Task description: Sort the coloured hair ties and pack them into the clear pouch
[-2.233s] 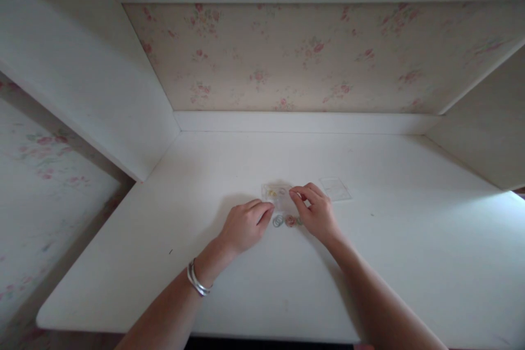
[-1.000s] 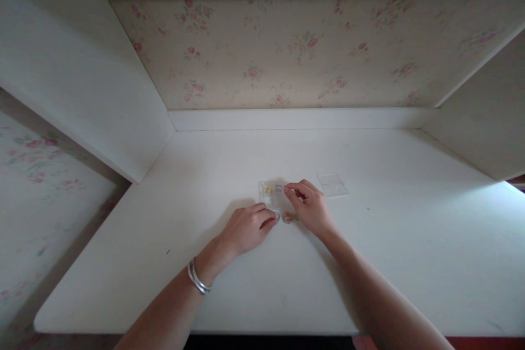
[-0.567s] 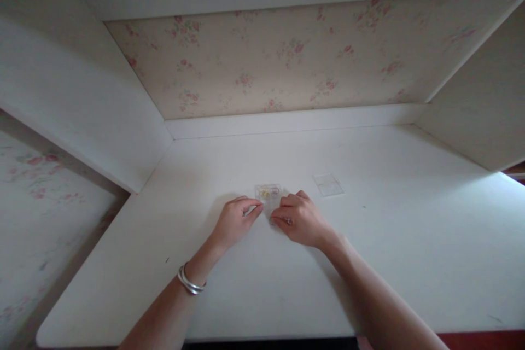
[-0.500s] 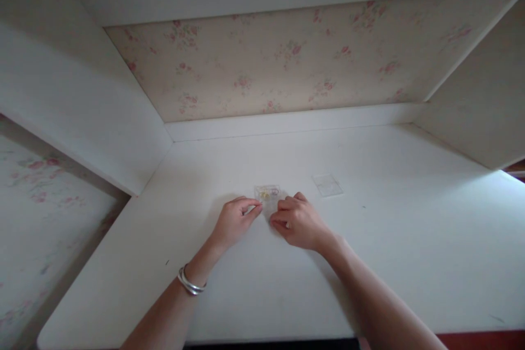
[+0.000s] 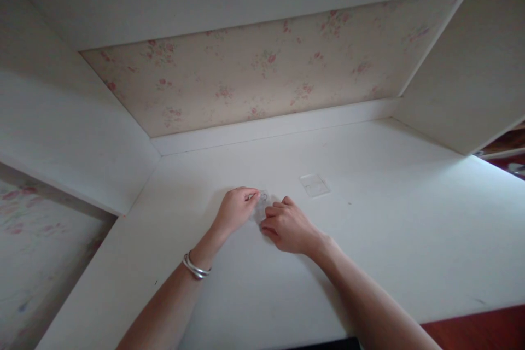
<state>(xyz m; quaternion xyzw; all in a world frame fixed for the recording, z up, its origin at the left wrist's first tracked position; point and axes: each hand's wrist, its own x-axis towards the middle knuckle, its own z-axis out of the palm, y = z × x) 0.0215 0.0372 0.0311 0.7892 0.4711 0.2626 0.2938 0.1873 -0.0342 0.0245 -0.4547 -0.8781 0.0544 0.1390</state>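
Both hands curl, left hand (image 5: 235, 209) and right hand (image 5: 287, 224) pinching a small clear box (image 5: 261, 200) mid-table (image 5: 389, 240); bare surface surrounds them.

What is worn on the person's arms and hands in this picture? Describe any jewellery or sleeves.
Both forearms are bare, with no sleeves in view. The left hand has thin silver bangles stacked at its wrist. The right hand shows no bracelet or watch; whether it wears a ring cannot be told.

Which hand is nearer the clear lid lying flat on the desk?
Right. The right hand lies just short and left of the clear lid, not touching it; the left hand is farther left, beyond the right.
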